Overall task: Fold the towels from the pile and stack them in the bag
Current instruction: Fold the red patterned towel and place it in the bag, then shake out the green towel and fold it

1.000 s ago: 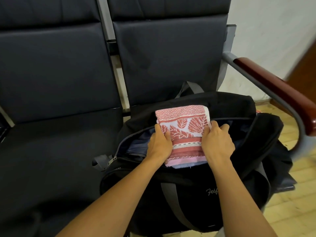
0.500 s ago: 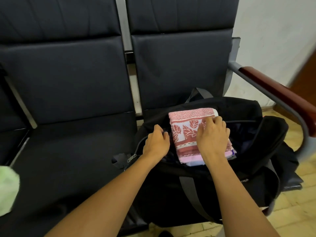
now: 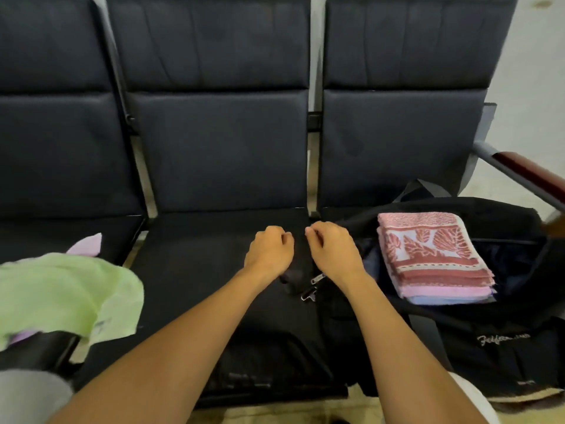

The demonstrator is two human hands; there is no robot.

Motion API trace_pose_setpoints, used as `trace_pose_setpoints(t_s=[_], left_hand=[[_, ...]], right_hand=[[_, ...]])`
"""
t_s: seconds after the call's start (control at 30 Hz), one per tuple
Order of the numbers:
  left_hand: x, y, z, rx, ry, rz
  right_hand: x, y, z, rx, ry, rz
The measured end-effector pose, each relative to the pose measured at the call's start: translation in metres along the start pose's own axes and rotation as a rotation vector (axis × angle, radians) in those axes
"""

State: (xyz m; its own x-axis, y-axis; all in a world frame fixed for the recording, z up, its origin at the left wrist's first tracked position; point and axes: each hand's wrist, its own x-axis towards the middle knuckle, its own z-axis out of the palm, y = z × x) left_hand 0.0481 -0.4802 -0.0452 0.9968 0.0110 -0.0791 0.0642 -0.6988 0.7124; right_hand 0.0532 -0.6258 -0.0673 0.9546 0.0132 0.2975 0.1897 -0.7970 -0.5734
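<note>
A folded red-and-white leaf-patterned towel [image 3: 428, 255] lies on top of a stack in the open black bag [image 3: 504, 341] on the right seat. A pink and a blue folded edge show beneath it. My left hand [image 3: 270, 250] and my right hand [image 3: 333, 250] hover side by side over the middle seat, left of the bag, fingers loosely curled and holding nothing. A crumpled light-green towel [image 3: 61, 295] lies on the left seat, with a pale pink cloth [image 3: 87, 246] behind it.
A row of dark padded seats [image 3: 214, 148] runs across the view. The bag's zipper pulls [image 3: 313, 286] hang below my right hand. A wooden armrest [image 3: 532, 175] juts out at the right. A grey object [image 3: 27, 393] sits at the bottom left.
Both hands have let go of the leaf-patterned towel and the bag rim and moved left over the middle seat. My view has swung left, bringing the green towel pile into sight.
</note>
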Motion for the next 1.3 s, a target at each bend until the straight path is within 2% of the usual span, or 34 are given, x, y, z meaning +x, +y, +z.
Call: trace_pose_setpoints(t_s=[0.17,0.3,0.4,0.47,0.6,0.7,0.8,0.9,0.97,1.07,1.1,1.3], left_hand=[[-0.017,-0.074,-0.076,-0.007,0.077,-0.06],[-0.03,-0.136,-0.119,0.059,0.12,-0.137],[-0.038,-0.182,-0.142,0.199,0.104,-0.173],[-0.043,-0.208,-0.152,0.334,0.03,-0.206],[-0.055,-0.258,-0.158,0.542,-0.246,-0.284],[-0.053,-0.285,-0.157,0.639,-0.331,-0.272],[-0.045,-0.293,-0.158,0.677,-0.237,-0.195],[-0.044,-0.293,-0.156,0.782,-0.234,-0.142],[-0.045,-0.291,-0.151,0.634,-0.261,-0.109],[-0.048,-0.273,-0.145,-0.003,-0.259,-0.093],[-0.049,-0.265,-0.145,-0.125,-0.23,-0.091],[-0.057,-0.239,-0.161,-0.273,-0.101,-0.078]], right_hand=[[-0.006,-0.09,0.063,0.01,-0.384,-0.219],[-0.005,-0.14,0.101,-0.027,-0.522,-0.278],[-0.006,-0.173,0.129,-0.028,-0.604,-0.308],[-0.008,-0.189,0.148,-0.037,-0.685,-0.326],[-0.017,-0.209,0.188,-0.121,-0.881,-0.329],[-0.028,-0.213,0.208,-0.182,-0.97,-0.365],[-0.034,-0.209,0.218,-0.26,-1.016,-0.404],[-0.034,-0.205,0.219,-0.25,-0.974,-0.4],[-0.035,-0.204,0.217,-0.233,-0.917,-0.417],[-0.035,-0.206,0.215,-0.119,-0.825,-0.387],[-0.034,-0.206,0.213,-0.048,-0.803,-0.345],[-0.027,-0.207,0.19,0.309,-0.855,-0.161]])
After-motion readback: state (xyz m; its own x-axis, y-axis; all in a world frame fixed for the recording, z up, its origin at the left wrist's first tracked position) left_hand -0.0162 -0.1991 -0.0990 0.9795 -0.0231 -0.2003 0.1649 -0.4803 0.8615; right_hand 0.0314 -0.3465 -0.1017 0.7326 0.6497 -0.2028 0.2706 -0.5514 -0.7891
